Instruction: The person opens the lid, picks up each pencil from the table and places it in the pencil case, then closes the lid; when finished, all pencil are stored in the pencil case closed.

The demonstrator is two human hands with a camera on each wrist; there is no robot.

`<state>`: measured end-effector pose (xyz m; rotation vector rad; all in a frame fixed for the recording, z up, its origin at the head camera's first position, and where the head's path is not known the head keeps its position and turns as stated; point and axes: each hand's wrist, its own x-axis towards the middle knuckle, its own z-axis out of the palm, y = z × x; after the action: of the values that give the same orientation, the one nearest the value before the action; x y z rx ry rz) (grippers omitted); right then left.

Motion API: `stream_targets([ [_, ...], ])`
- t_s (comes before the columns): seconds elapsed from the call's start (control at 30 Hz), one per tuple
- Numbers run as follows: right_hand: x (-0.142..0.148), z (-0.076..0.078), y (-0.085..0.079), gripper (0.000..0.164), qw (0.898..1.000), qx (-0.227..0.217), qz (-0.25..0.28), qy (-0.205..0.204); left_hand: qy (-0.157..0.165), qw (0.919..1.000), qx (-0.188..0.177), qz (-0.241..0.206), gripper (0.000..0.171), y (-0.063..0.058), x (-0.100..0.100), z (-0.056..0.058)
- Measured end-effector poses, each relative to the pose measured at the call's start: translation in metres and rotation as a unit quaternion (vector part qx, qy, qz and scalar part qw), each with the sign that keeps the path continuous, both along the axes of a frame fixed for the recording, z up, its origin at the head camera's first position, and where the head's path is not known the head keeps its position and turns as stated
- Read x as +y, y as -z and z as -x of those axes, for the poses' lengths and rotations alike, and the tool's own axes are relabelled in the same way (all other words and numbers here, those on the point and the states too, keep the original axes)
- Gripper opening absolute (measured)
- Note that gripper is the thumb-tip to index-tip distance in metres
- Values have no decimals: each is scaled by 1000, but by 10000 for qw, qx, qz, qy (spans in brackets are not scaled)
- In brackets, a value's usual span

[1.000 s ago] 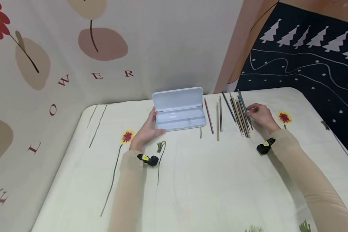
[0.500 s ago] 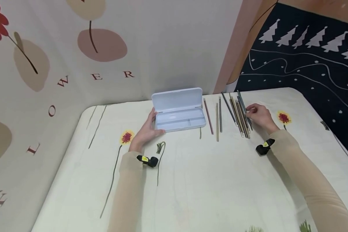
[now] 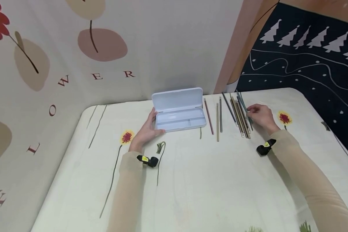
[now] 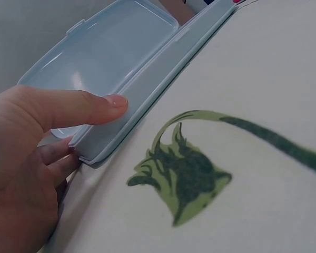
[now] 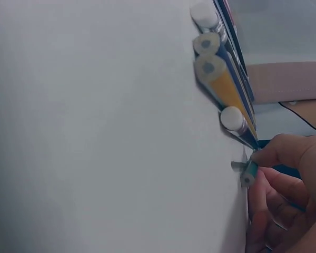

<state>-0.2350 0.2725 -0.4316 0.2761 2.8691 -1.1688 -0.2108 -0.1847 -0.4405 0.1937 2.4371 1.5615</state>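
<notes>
With my right hand (image 3: 261,117) I am pinching the green pencil (image 5: 251,171), my fingertips leaving only its thickness between them. It is lying along the right edge of the pencil pile (image 3: 239,118), its long axis pointing away from me, the far end leaning left. Beyond the pile, well to the left, the pencil case (image 3: 174,123) is stretching crosswise to this axis; my left hand (image 3: 146,133) is holding its left end.

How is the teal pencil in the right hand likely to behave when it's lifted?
The teal pencil looks straight and solid-ended, so it should stay stiff. Being slim, it's probably light. Its roundish end suggests it might roll if the right hand lets go.
</notes>
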Motion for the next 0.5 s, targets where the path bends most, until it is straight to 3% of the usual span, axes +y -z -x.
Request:
stream_targets([
  [0.27, 9, -2, -1, 34, 9996, -6, 223, 181, 9, 10000, 19, -21, 114, 3, 0, 0],
  [0.5, 18, -11, -8, 39, 9968, -48, 723, 328, 23, 10000, 90, -2, 113, 4, 0, 0],
])
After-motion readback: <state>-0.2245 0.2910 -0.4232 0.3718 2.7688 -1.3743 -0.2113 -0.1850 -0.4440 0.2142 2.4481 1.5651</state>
